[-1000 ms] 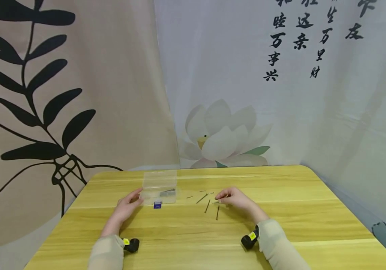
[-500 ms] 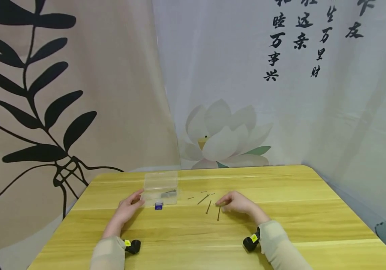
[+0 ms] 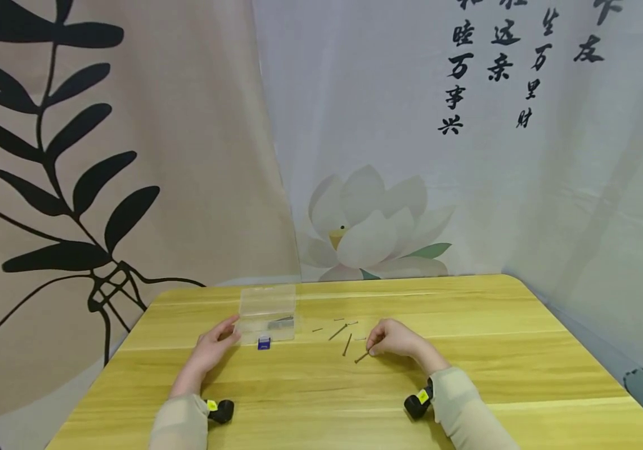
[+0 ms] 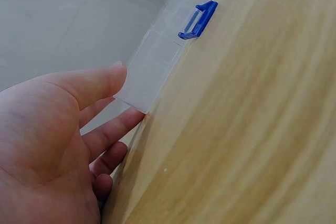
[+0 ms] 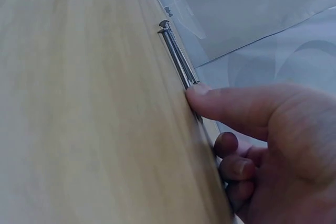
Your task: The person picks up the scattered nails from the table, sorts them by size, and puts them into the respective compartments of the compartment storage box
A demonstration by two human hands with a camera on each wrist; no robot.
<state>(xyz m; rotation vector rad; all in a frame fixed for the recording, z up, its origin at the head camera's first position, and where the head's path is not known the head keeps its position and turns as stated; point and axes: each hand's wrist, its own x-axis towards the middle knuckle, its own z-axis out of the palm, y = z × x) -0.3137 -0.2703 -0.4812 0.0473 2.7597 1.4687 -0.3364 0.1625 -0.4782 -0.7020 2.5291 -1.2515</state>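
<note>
A clear plastic box (image 3: 249,335) stands on the left of the table with its lid (image 3: 267,301) raised and a blue latch (image 4: 202,20) at the front. My left hand (image 3: 215,342) touches the box's left end, fingers mostly straight, thumb at the near corner. Some metal pieces (image 3: 280,323) lie inside the box. My right hand (image 3: 397,337) pinches a long flat-headed nail (image 3: 361,357) between thumb and fingers, its head pointing left and toward me. Beside it lies another long nail (image 3: 347,345). The right hand's fingertips behind the nail are partly hidden.
Between box and right hand lie a long nail (image 3: 338,332) and several short ones, including a small nail (image 3: 317,329) and another near the fingers (image 3: 360,339). The wooden table (image 3: 299,400) ends at a printed cloth backdrop (image 3: 377,125).
My right hand has shifted slightly and taken hold of the nearest long nail, which has turned from pointing nearly straight away from me to slanting. The left hand and box stay put.
</note>
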